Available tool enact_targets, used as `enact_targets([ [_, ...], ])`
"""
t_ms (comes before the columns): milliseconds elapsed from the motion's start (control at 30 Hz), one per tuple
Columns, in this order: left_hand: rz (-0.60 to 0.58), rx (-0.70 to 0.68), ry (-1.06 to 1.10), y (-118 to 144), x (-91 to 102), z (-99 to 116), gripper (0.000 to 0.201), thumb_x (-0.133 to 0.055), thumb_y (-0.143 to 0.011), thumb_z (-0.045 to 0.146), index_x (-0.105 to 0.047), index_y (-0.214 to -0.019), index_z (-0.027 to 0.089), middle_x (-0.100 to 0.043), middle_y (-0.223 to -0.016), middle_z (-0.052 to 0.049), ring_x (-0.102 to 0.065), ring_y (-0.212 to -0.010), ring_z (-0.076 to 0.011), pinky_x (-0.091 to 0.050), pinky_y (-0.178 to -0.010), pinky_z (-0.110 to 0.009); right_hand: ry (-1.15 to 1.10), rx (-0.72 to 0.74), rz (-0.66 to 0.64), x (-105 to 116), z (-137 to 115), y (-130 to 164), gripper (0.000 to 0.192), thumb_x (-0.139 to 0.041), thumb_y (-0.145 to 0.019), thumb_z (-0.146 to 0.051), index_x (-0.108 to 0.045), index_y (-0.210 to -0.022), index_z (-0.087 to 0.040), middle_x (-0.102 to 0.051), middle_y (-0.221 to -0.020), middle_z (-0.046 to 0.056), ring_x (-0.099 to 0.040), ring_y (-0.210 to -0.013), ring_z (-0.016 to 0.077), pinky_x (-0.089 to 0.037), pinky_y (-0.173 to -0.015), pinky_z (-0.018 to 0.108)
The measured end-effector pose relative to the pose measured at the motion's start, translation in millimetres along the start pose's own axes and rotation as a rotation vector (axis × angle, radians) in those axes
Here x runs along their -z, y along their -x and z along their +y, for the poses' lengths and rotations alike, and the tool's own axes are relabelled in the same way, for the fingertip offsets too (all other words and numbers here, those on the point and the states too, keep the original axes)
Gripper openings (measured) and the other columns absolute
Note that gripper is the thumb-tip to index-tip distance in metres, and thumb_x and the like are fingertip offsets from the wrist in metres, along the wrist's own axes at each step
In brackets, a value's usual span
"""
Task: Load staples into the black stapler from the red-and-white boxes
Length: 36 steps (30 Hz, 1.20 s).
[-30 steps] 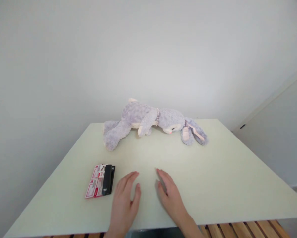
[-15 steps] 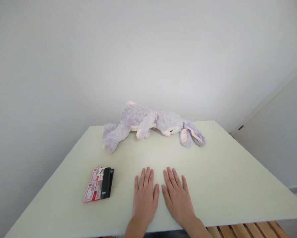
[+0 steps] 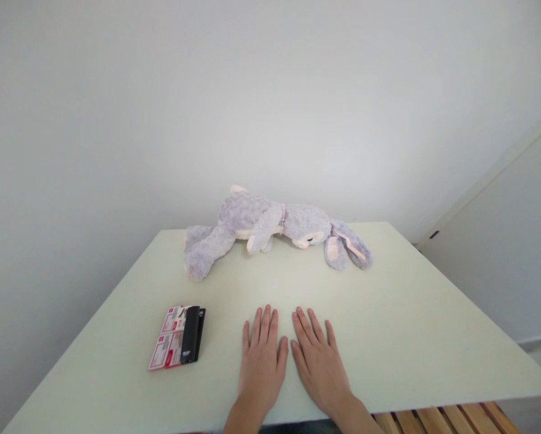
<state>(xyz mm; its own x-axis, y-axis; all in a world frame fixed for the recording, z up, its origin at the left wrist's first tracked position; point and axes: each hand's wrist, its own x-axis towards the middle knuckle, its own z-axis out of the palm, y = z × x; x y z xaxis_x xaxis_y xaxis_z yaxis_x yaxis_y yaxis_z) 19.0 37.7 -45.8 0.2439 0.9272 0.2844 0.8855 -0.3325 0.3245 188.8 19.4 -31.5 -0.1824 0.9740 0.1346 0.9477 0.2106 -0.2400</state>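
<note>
Pale green desk (image 3: pixel 410 313) fills the head view. Both the left hand (image 3: pixel 261 361) and right hand (image 3: pixel 320 361) lie flat at its near edge, fingers spread, holding nothing. A black-and-red packet (image 3: pixel 178 337) rests nearer the left edge; a plush rabbit (image 3: pixel 270 229) sprawls along the far edge.

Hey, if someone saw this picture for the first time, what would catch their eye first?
Most striking is the lilac plush rabbit lying on its side along the far edge of the pale table, ears trailing to the right. Next come the left hand and right hand, laid flat side by side on the near edge, holding nothing. To their left lies a black item on a red and white card.
</note>
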Motion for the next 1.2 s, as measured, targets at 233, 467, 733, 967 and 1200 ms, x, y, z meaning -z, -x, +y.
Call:
enact_targets([
  [233,0.021,-0.004,-0.008,0.0,-2.6,0.8,0.067,-0.042,-0.103,0.034,-0.016,-0.165,0.032,-0.025,-0.17,-0.005,-0.021,-0.157,-0.0326,-0.023,-0.124,-0.067,0.005,0.004,0.011,1.4,-0.2,-0.4,0.062,-0.03,-0.107,-0.039,-0.011,-0.165,-0.033,-0.017,-0.171,-0.002,-0.014,-0.159,0.0285,-0.014,-0.127,0.06],
  [467,0.012,-0.013,-0.004,0.2,0.5,0.6,0.067,-0.041,-0.104,0.034,-0.014,-0.165,0.032,-0.023,-0.171,-0.004,-0.02,-0.158,-0.0327,-0.024,-0.124,-0.067,0.003,0.008,0.01,0.4,0.4,-0.7,0.061,-0.03,-0.107,-0.038,-0.012,-0.165,-0.034,-0.016,-0.17,-0.002,-0.014,-0.159,0.028,-0.012,-0.127,0.059],
  [733,-0.017,-0.008,-0.014,0.4,-1.0,-1.1,0.065,-0.04,-0.104,0.035,-0.017,-0.165,0.031,-0.02,-0.171,-0.004,-0.017,-0.159,-0.0314,-0.022,-0.125,-0.066,0.003,-0.003,0.001,0.7,-0.3,0.7,0.062,-0.03,-0.108,-0.039,-0.009,-0.165,-0.033,-0.012,-0.171,-0.004,-0.005,-0.16,0.0289,-0.01,-0.127,0.061],
  [967,-0.037,-0.006,-0.053,-0.4,0.4,-0.2,0.063,-0.039,-0.105,0.036,-0.019,-0.164,0.029,-0.019,-0.172,-0.004,-0.016,-0.159,-0.0307,-0.022,-0.125,-0.065,0.021,0.001,0.017,-2.1,0.9,0.5,0.062,-0.031,-0.107,-0.038,-0.01,-0.165,-0.033,-0.015,-0.171,-0.003,-0.008,-0.16,0.029,-0.011,-0.127,0.061],
  [1200,-0.036,-0.005,-0.147,-0.3,3.8,3.0,0.064,-0.039,-0.105,0.036,-0.017,-0.165,0.028,-0.02,-0.172,-0.004,-0.016,-0.159,-0.0297,-0.023,-0.126,-0.061,0.052,-0.004,-0.001,-3.6,2.0,-0.4,0.061,-0.029,-0.108,-0.041,-0.009,-0.165,-0.032,-0.014,-0.171,-0.004,-0.009,-0.16,0.0291,-0.012,-0.127,0.061],
])
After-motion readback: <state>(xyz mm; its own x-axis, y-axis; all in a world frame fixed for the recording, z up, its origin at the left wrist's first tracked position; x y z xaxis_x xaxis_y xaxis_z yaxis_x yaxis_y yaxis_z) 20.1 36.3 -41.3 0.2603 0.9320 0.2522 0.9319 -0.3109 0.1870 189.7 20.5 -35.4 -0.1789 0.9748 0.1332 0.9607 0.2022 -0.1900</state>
